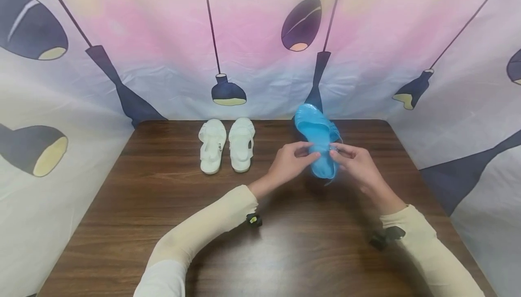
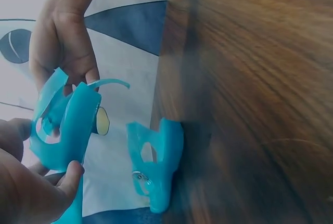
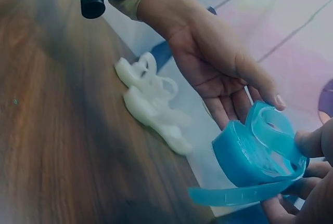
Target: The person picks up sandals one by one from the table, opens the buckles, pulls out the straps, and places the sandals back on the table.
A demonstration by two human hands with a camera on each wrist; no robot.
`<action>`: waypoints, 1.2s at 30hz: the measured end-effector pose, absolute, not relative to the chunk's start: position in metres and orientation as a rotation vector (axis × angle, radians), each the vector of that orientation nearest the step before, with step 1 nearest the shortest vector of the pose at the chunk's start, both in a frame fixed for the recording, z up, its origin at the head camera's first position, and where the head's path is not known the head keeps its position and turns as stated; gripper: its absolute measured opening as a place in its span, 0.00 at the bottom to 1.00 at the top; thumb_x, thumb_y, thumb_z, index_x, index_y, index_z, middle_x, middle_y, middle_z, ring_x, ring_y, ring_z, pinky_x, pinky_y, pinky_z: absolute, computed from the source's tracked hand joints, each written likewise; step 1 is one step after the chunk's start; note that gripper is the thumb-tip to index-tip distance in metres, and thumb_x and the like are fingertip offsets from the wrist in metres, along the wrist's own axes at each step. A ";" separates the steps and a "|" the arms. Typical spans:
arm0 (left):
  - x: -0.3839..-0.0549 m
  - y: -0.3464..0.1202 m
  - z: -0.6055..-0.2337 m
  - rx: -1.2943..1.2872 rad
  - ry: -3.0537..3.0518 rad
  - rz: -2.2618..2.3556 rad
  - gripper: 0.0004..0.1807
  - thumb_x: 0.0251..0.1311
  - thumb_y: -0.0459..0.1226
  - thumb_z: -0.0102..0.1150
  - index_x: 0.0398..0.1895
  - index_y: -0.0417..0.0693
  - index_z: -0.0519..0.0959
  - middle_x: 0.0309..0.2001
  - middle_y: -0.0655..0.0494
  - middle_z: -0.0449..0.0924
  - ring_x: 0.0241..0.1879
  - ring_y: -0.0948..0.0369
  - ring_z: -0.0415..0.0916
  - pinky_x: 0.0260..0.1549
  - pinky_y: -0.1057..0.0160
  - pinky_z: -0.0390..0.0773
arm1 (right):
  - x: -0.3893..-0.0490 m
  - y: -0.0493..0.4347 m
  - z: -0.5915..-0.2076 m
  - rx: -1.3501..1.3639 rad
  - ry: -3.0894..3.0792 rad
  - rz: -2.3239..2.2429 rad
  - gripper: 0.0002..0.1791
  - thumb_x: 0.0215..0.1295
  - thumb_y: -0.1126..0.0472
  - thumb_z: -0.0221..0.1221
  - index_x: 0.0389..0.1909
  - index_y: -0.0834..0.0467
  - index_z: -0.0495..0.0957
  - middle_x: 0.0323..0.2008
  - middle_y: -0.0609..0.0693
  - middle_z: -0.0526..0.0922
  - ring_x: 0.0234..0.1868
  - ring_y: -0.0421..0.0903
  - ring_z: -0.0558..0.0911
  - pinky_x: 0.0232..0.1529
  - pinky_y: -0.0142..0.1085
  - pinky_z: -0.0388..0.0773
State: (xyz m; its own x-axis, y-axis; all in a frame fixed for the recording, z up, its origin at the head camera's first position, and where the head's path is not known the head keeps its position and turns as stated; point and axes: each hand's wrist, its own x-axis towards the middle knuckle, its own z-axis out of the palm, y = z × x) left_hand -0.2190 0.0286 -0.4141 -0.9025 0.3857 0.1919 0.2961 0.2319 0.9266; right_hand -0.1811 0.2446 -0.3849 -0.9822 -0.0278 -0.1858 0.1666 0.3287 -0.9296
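Observation:
Both hands hold up a translucent blue sandal over the back right of the table, its heel end toward the person. Its left edge is pinched between thumb and fingers of the left hand. On the opposite edge, by the strap, the right hand grips with thumb and fingertips. A loose strap end with small holes sticks out past the heel in the right wrist view. Behind the held sandal, a second blue sandal with a metal buckle rests on the table in the left wrist view; the held one largely covers it in the head view.
A pair of white sandals, one on the left and one on the right, stands side by side near the back edge of the brown wooden table. A cloth backdrop printed with lamps surrounds the table's back and sides.

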 end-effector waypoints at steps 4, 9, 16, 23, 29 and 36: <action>-0.211 0.013 -0.416 0.660 2.428 1.754 0.25 0.67 0.50 0.66 0.61 0.48 0.81 0.57 0.54 0.84 0.54 0.62 0.84 0.49 0.63 0.83 | -0.180 0.233 -0.390 0.101 2.389 -1.727 0.34 0.74 0.45 0.60 0.73 0.58 0.69 0.72 0.61 0.69 0.70 0.61 0.72 0.69 0.57 0.68; -0.203 -0.007 -0.421 0.647 2.455 1.713 0.25 0.67 0.50 0.66 0.61 0.48 0.81 0.57 0.54 0.84 0.54 0.61 0.84 0.50 0.62 0.83 | -0.179 0.221 -0.401 0.067 2.356 -1.708 0.34 0.72 0.42 0.60 0.71 0.57 0.72 0.71 0.59 0.71 0.69 0.59 0.73 0.68 0.56 0.69; -0.192 -0.030 -0.435 0.591 2.470 1.668 0.23 0.67 0.50 0.66 0.60 0.48 0.82 0.57 0.52 0.84 0.54 0.60 0.84 0.50 0.61 0.83 | -0.173 0.205 -0.420 0.040 2.295 -1.669 0.35 0.70 0.39 0.61 0.69 0.56 0.74 0.69 0.57 0.75 0.68 0.57 0.75 0.66 0.56 0.72; -0.182 -0.045 -0.452 0.576 2.467 1.663 0.22 0.67 0.47 0.67 0.57 0.44 0.83 0.56 0.49 0.84 0.55 0.56 0.83 0.52 0.60 0.83 | -0.167 0.192 -0.435 0.018 2.299 -1.623 0.34 0.70 0.40 0.62 0.68 0.57 0.75 0.63 0.57 0.80 0.60 0.54 0.81 0.59 0.50 0.79; -0.173 -0.054 -0.461 0.522 2.429 1.688 0.22 0.66 0.47 0.67 0.57 0.44 0.82 0.57 0.47 0.84 0.56 0.52 0.82 0.53 0.57 0.82 | -0.161 0.184 -0.441 -0.043 2.251 -1.633 0.33 0.71 0.43 0.62 0.68 0.60 0.74 0.63 0.59 0.80 0.61 0.55 0.81 0.59 0.49 0.80; -0.162 -0.064 -0.468 0.464 2.388 1.676 0.22 0.66 0.47 0.67 0.57 0.43 0.82 0.57 0.44 0.83 0.57 0.50 0.82 0.53 0.56 0.82 | -0.154 0.178 -0.447 -0.039 2.225 -1.593 0.30 0.71 0.45 0.63 0.66 0.59 0.76 0.60 0.58 0.82 0.55 0.53 0.83 0.53 0.47 0.83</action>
